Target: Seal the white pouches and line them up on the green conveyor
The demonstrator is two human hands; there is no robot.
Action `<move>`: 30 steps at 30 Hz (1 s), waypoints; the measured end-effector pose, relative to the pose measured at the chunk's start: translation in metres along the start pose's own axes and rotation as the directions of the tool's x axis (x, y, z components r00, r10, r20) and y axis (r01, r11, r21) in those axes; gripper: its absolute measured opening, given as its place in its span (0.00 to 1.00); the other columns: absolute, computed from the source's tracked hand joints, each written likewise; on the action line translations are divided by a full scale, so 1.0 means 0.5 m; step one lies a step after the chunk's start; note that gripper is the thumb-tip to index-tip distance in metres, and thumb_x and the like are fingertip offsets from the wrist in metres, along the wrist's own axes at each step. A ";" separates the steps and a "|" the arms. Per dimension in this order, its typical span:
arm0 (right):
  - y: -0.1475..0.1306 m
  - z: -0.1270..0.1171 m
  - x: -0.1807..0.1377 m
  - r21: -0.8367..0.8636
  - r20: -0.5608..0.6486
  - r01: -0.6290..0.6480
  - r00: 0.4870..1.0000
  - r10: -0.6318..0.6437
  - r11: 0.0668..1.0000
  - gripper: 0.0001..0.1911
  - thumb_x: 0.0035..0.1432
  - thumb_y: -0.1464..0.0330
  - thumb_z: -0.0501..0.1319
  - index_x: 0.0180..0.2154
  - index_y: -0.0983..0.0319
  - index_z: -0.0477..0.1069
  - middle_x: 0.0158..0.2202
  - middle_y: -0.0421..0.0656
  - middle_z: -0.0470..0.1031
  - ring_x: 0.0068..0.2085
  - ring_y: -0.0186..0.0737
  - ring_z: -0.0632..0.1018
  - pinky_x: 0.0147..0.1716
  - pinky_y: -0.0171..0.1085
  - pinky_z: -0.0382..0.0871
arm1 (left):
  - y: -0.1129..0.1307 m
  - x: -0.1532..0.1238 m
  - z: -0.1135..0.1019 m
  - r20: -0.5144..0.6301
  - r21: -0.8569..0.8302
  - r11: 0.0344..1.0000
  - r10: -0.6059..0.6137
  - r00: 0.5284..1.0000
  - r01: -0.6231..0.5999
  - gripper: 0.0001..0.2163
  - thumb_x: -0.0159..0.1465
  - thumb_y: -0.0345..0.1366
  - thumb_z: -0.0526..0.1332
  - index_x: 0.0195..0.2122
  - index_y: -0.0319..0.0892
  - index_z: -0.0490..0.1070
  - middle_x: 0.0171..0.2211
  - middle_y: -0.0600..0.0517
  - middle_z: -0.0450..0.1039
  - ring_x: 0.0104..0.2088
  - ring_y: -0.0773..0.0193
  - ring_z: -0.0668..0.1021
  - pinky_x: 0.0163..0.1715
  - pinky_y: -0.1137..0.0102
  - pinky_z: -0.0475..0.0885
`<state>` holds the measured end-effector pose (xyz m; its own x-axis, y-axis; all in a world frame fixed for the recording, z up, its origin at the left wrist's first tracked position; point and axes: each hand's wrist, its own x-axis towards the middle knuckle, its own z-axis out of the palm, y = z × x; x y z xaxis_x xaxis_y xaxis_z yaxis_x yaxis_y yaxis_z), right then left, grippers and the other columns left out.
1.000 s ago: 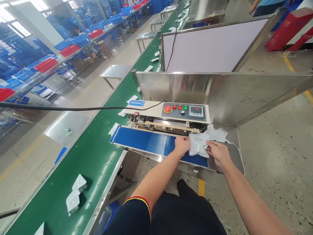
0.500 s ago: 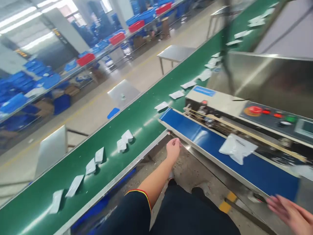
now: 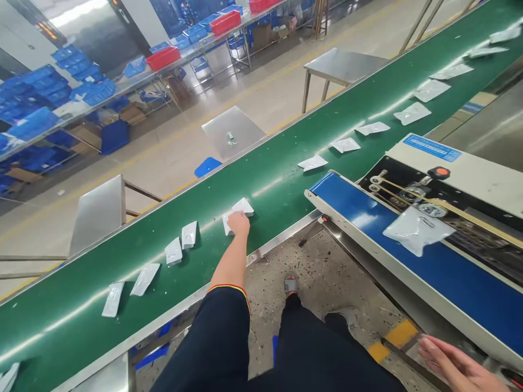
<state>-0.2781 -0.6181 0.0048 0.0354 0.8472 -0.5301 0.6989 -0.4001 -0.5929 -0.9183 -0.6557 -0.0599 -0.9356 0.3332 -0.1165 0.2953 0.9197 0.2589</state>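
On the green conveyor belt, my left hand reaches down with its fingers curled onto a small white packet, which it partly covers. Another white packet lies just beyond that hand, touching or very close to the first. My right hand hangs at the lower right beside the blue belt of a machine. Its fingers are loosely stretched and nothing shows in them. A larger white packet lies on the blue belt against the machine's guide strip.
More white packets lie spaced along the green belt on both sides. The machine stands at the right with an orange-topped knob. Metal side tables line the belt's far side. Blue and red bins fill a bench behind.
My left hand has moved from the gap between the belts leftward and forward onto a packet on the green belt. My right hand has shifted slightly left. The view has turned.
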 end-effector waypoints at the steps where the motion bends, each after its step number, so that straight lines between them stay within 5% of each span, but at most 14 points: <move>1: -0.018 0.004 0.001 -0.046 0.042 -0.005 0.999 0.007 0.999 0.22 0.41 0.37 0.70 0.29 0.44 0.87 0.35 0.55 0.88 0.37 0.70 0.88 0.34 0.60 0.87 | 0.016 -0.002 -0.008 0.017 -0.014 0.999 0.041 0.999 -0.041 0.17 0.76 0.35 0.56 0.53 0.42 0.85 0.59 0.36 0.81 0.63 0.42 0.78 0.63 0.52 0.71; 5: -0.104 0.047 -0.001 -0.147 0.090 0.174 0.983 -0.162 0.974 0.31 0.48 0.33 0.64 0.36 0.49 0.89 0.39 0.51 0.89 0.38 0.67 0.88 0.36 0.58 0.86 | 0.101 -0.069 -0.057 0.127 -0.182 0.960 0.236 0.963 -0.211 0.13 0.73 0.36 0.58 0.41 0.41 0.84 0.45 0.41 0.85 0.48 0.49 0.83 0.48 0.62 0.74; 7: -0.158 0.077 -0.002 -0.084 0.109 0.329 0.941 -0.320 0.941 0.33 0.57 0.34 0.62 0.42 0.52 0.89 0.46 0.50 0.89 0.46 0.65 0.89 0.45 0.57 0.87 | 0.149 -0.132 -0.091 0.263 -0.309 0.902 0.386 0.884 -0.302 0.10 0.68 0.35 0.61 0.34 0.41 0.82 0.36 0.46 0.84 0.39 0.55 0.81 0.39 0.66 0.71; 9: -0.217 0.096 -0.001 0.006 0.120 0.478 0.872 -0.476 0.878 0.33 0.65 0.38 0.61 0.52 0.53 0.88 0.57 0.49 0.87 0.57 0.63 0.86 0.57 0.57 0.84 | 0.202 -0.206 -0.128 0.391 -0.456 0.798 0.578 0.717 -0.395 0.07 0.63 0.34 0.63 0.30 0.42 0.80 0.29 0.51 0.80 0.32 0.60 0.76 0.33 0.68 0.67; 13: -0.300 0.072 0.001 0.132 0.099 0.661 0.733 -0.673 0.739 0.30 0.72 0.44 0.63 0.65 0.52 0.80 0.69 0.50 0.78 0.68 0.60 0.78 0.67 0.57 0.76 | 0.319 -0.358 -0.178 0.498 -0.719 0.562 0.827 0.260 -0.409 0.07 0.60 0.36 0.64 0.29 0.41 0.79 0.26 0.54 0.76 0.27 0.66 0.71 0.29 0.70 0.64; 15: -0.300 0.036 -0.003 0.186 0.112 0.671 0.711 -0.694 0.718 0.25 0.73 0.44 0.63 0.56 0.53 0.85 0.61 0.49 0.84 0.61 0.58 0.83 0.62 0.53 0.80 | 0.377 -0.427 -0.176 0.517 -0.789 0.525 0.848 0.117 -0.318 0.07 0.60 0.38 0.66 0.29 0.41 0.79 0.26 0.54 0.75 0.27 0.66 0.71 0.29 0.71 0.65; 16: -0.287 0.018 -0.005 0.207 0.108 0.657 0.721 -0.684 0.725 0.24 0.73 0.44 0.62 0.50 0.53 0.87 0.56 0.49 0.86 0.56 0.57 0.85 0.57 0.50 0.83 | 0.404 -0.461 -0.167 0.520 -0.811 0.522 0.850 0.085 -0.263 0.09 0.61 0.40 0.68 0.28 0.40 0.78 0.25 0.54 0.75 0.27 0.67 0.71 0.29 0.71 0.65; 19: -0.216 -0.025 -0.006 0.257 -0.068 0.543 0.835 -0.546 0.799 0.28 0.71 0.40 0.62 0.41 0.56 0.86 0.43 0.49 0.88 0.41 0.53 0.86 0.41 0.45 0.83 | 0.468 -0.570 -0.110 0.514 -0.854 0.519 0.852 0.097 -0.033 0.20 0.66 0.53 0.69 0.30 0.38 0.81 0.25 0.51 0.76 0.28 0.66 0.73 0.31 0.71 0.70; 22: -0.125 -0.057 0.005 0.385 -0.337 0.376 0.908 -0.251 0.843 0.32 0.63 0.35 0.65 0.40 0.58 0.83 0.37 0.51 0.86 0.35 0.53 0.85 0.33 0.44 0.81 | 0.513 -0.693 -0.028 0.513 -0.857 0.503 0.853 0.096 0.110 0.29 0.67 0.63 0.67 0.37 0.35 0.85 0.31 0.46 0.81 0.31 0.61 0.78 0.36 0.68 0.74; 26: -0.014 -0.117 0.035 0.526 -0.468 0.241 0.883 0.041 0.816 0.34 0.52 0.35 0.70 0.37 0.59 0.82 0.32 0.50 0.85 0.34 0.54 0.84 0.33 0.44 0.81 | 0.582 -0.857 0.064 0.480 -0.862 0.496 0.865 0.146 -0.103 0.25 0.69 0.57 0.66 0.39 0.37 0.87 0.31 0.47 0.82 0.31 0.60 0.76 0.36 0.67 0.72; 30: 0.077 -0.209 0.087 0.548 -0.552 0.160 0.806 0.211 0.821 0.30 0.46 0.39 0.72 0.33 0.60 0.83 0.28 0.49 0.83 0.31 0.52 0.83 0.30 0.42 0.79 | 0.688 -0.986 0.132 0.460 -0.815 0.472 0.880 0.120 -0.337 0.18 0.70 0.48 0.65 0.29 0.42 0.84 0.24 0.52 0.75 0.30 0.60 0.73 0.35 0.69 0.70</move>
<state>-0.1748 -0.5601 0.0222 0.5706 0.7918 -0.2179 0.1879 -0.3841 -0.9040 -0.3426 -0.4899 0.0233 0.2364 0.9447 -0.2271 0.2974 0.1521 0.9425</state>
